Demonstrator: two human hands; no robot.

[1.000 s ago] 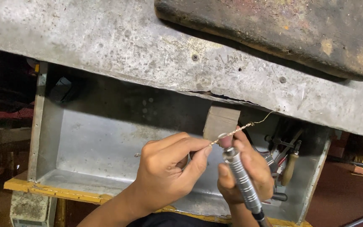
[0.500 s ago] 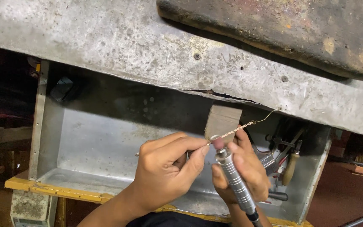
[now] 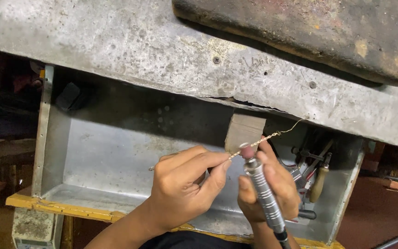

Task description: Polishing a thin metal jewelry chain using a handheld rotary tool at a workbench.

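A: Over the open metal drawer (image 3: 116,152) under the bench (image 3: 116,41), what have we got?

B: A thin chain (image 3: 272,135), pulled taut. The left hand (image 3: 185,184) pinches its near end between thumb and forefinger, and the chain runs up and to the right across a small wooden peg (image 3: 244,132) that sticks out from the bench edge.

A: And the right hand (image 3: 272,184)?

B: Closed around a ribbed silver rotary handpiece (image 3: 263,196), gripped like a pen. Its small pink abrasive tip (image 3: 247,151) sits right at the chain, just beside the left fingertips (image 3: 224,163).

A: So both hands meet at the peg?

B: Practically touching, just below it, with the chain between them.

A: Any packages or labels around?

B: None I can make out. At the drawer's right end lies a cluster of hand tools (image 3: 312,173), one with a wooden handle. A dark, worn slab (image 3: 300,32) rests on the bench top, upper right.
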